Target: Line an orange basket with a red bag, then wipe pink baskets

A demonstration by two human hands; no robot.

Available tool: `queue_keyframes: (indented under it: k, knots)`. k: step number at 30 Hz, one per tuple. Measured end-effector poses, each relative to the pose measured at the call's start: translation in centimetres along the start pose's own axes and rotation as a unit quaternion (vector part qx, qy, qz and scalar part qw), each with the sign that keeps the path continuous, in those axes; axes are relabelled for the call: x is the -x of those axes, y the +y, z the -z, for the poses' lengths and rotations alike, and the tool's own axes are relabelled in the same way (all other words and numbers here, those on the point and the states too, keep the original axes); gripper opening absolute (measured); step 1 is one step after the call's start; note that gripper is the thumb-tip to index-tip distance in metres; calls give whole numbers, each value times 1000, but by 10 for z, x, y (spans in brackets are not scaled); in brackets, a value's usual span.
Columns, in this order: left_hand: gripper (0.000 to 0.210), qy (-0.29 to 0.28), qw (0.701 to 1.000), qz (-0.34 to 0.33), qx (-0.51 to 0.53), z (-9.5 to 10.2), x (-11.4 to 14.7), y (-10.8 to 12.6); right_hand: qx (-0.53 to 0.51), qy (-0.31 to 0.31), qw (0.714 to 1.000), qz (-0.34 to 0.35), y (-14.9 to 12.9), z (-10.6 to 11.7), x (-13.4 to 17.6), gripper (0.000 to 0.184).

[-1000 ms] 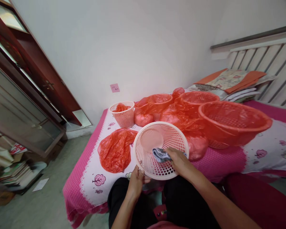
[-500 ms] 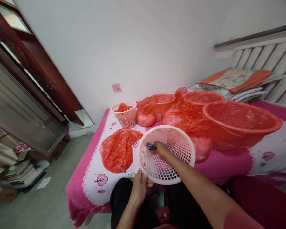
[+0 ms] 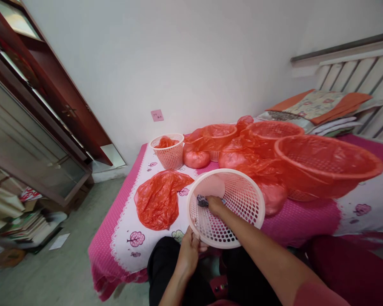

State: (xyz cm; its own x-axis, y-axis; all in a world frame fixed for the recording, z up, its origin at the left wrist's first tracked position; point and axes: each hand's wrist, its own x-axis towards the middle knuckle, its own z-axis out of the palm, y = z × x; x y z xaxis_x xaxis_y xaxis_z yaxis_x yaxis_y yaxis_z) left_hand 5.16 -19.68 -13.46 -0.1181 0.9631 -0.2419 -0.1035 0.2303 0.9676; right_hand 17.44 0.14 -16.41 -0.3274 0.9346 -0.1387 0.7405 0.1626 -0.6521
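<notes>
A pale pink plastic basket [image 3: 242,195] with a perforated wall is tilted over my lap, its mouth facing me. My left hand [image 3: 190,246] grips its near rim at the lower left. Inside the basket, my right hand [image 3: 214,204] is closed on a dark patterned cloth [image 3: 202,200] against the inner left wall. Part of the cloth is hidden behind my fingers. Left of the basket, a crumpled red plastic bag [image 3: 159,202] lies on the bedspread [image 3: 124,250].
Behind stand a pink basket [image 3: 170,157] with a red bag inside and several red-lined baskets, the largest [image 3: 325,170] at right. Knotted red bags [image 3: 196,158] sit among them. Folded bedding [image 3: 325,110] is stacked at the back right. A door [image 3: 68,110] stands at left.
My right hand has shifted slightly inside the basket with the cloth. My left hand keeps its hold on the rim. The whole view has moved a little.
</notes>
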Motion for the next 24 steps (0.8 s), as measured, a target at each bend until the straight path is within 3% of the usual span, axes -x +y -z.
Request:
queue_keyframes:
  k: [10, 19, 24]
  knots:
    - [81, 12, 1000, -3, 12, -1, 1, 7, -3, -49, 998, 45, -8, 18, 33, 19]
    - [75, 21, 999, 7, 23, 0, 2, 9, -14, -46, 992, 113, -13, 33, 100, 42]
    - [71, 32, 999, -7, 16, -1, 1, 8, -40, -8, 980, 192, -11, 30, 140, 47]
